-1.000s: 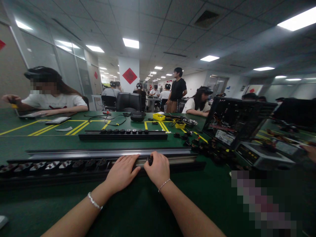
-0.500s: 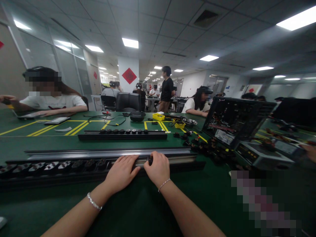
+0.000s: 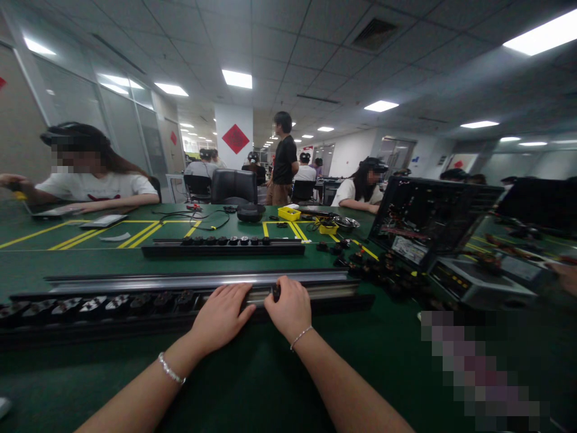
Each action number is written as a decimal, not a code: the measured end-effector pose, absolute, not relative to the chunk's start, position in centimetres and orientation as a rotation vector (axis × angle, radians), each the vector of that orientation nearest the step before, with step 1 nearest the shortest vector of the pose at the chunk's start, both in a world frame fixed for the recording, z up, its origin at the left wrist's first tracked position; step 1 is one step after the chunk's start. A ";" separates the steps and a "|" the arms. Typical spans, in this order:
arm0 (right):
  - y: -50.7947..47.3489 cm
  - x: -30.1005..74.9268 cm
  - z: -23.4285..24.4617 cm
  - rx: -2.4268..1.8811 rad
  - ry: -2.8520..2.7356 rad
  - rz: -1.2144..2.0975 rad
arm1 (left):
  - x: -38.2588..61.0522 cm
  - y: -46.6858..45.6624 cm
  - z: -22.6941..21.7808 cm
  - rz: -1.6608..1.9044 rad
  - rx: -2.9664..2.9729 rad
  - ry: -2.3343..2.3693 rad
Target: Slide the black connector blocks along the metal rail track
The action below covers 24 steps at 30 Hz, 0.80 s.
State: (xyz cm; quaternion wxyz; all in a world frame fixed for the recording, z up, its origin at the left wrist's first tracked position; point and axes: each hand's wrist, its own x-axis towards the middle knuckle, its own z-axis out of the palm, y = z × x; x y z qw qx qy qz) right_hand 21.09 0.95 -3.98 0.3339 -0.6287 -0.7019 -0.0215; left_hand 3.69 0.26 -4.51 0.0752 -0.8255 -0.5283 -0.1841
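A long black rail lies across the green table in front of me. Several black and silver socket modules sit in a row in its left part. My left hand lies over the rail, just right of that row, its fingers stretched out and pressing on it. Close beside it, my right hand has its thumb and fingers closed around a small black socket module at the rail's open channel. Most of that module is hidden by my fingers.
A silver-lined rail lies just behind. Farther back stands a shorter black rail with modules. Loose black parts, a metal box and an open computer case are at right. Co-workers sit around the table.
My hands stay almost in place, the right one shifting very slightly to the right with the module. In the background, the standing person has moved left.
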 end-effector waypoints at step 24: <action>1.0 21.8 -3.7 -1.696 -1.828 -0.043 | 3.4 0.4 -4.8 -0.554 -2.503 -1.579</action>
